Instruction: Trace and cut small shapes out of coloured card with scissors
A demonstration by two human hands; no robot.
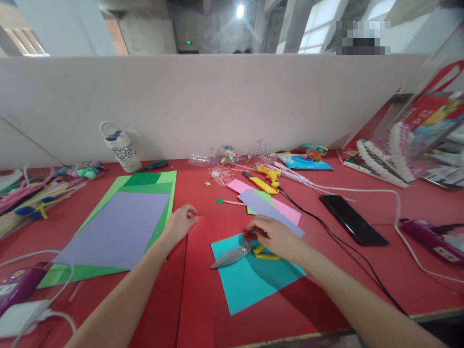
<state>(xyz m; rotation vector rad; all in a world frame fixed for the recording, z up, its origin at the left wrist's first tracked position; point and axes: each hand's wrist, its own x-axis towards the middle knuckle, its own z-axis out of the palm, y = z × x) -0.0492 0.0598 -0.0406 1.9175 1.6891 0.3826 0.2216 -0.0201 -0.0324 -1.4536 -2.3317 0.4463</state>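
Note:
My left hand (181, 224) hovers over the red table, right of the stacked paper. Its fingers are curled with the tips drawn together, and I cannot see what, if anything, is between them. My right hand (273, 234) is closed at the handle end of a pair of scissors (232, 256). The blades point left over a sheet of teal paper (253, 290). Yellow handle parts and a bit of red show under the fingers; the rest is hidden. To the left, a purple sheet (119, 229) lies on green sheets (166, 193).
Behind the right hand are pink paper (293, 216), a yellow utility knife (261, 183), a yellow glue gun (270, 175) and a pencil (234, 202). A black cable (326, 220) runs past a phone (353, 220). A white bottle (123, 152) stands near the partition (199, 106).

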